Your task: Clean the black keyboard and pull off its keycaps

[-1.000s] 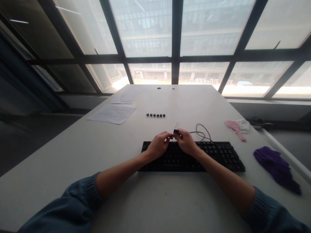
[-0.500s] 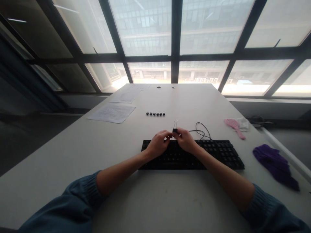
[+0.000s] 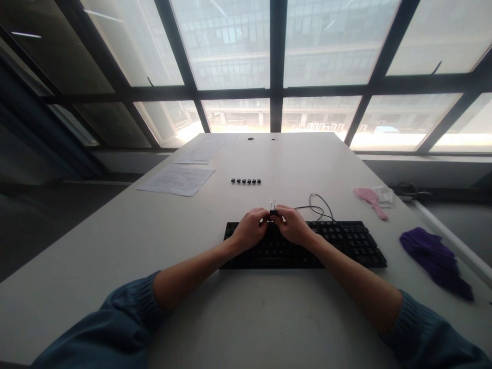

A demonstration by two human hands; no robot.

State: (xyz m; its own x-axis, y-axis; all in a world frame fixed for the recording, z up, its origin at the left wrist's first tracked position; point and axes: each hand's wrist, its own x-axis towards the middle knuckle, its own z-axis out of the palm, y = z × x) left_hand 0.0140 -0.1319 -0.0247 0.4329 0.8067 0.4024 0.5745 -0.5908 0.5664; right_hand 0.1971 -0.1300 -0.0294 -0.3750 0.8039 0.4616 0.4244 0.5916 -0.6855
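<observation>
A black keyboard (image 3: 346,245) lies on the white table (image 3: 115,246) in front of me. Above its upper edge, my left hand (image 3: 249,230) and my right hand (image 3: 292,225) meet, fingers curled. Between their fingertips is a small black clip (image 3: 273,211) with two thin wire handles sticking up. Both hands pinch it. A row of several small black keycaps (image 3: 246,181) lies farther back on the table.
Printed sheets (image 3: 177,179) lie at the back left. A thin black cable (image 3: 317,205) curls behind the keyboard. A pink brush (image 3: 369,199) and a purple cloth (image 3: 436,261) rest at the right, near the table edge. Large windows rise behind.
The clip and both hands have dropped slightly and shifted a little left, closer to the keyboard's upper edge. The wire handles now look shorter.
</observation>
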